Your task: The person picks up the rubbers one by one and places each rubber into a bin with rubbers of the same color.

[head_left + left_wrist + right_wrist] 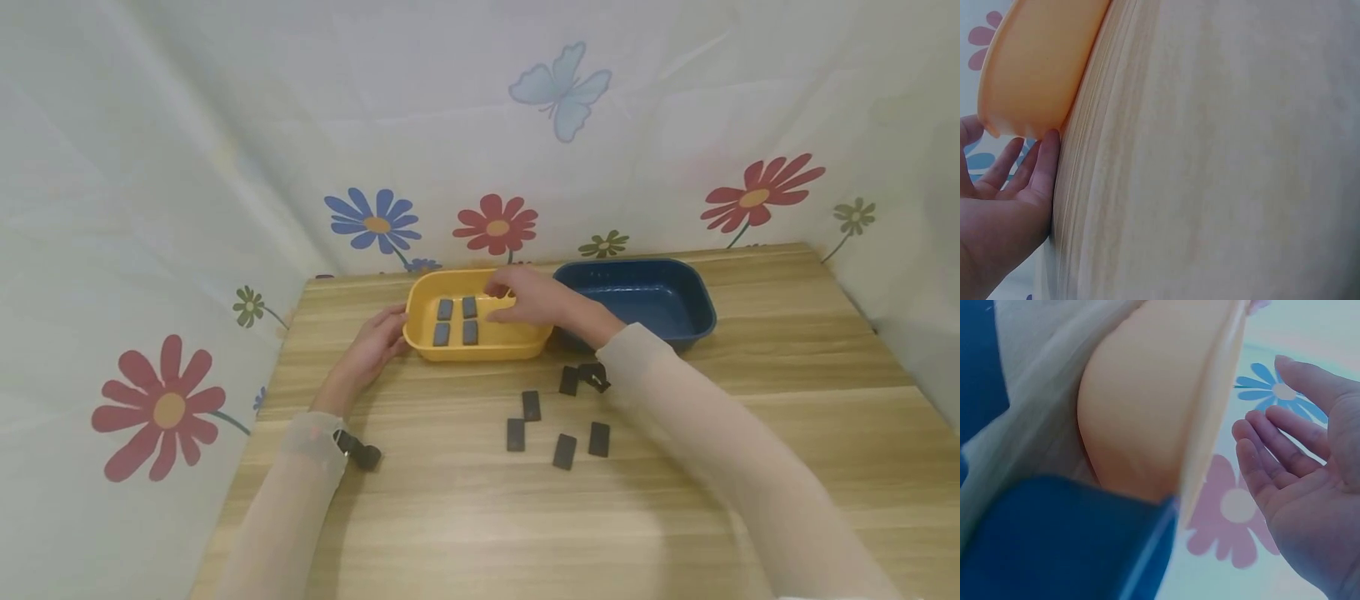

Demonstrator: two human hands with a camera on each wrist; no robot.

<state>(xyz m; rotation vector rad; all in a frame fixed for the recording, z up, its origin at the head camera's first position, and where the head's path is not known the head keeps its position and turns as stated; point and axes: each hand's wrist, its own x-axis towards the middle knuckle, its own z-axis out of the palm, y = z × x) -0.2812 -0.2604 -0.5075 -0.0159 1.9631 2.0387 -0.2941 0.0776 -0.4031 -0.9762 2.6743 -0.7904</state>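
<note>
My left hand rests its fingers against the left end of a yellow plastic basin. In the left wrist view, the thumb is by the basin's rim and the other fingers touch its end wall low down. Above the right half of the same basin hovers my right hand, fingers loosely bent and apart, nothing between them. In the right wrist view the palm is bare. Several small dark rectangular tiles lie in two rows inside the basin's left half.
A dark blue basin stands right beside the yellow one, under my right forearm. Several more dark tiles are scattered on the wooden table in front. A flower-printed curtain hangs behind the table and along its sides.
</note>
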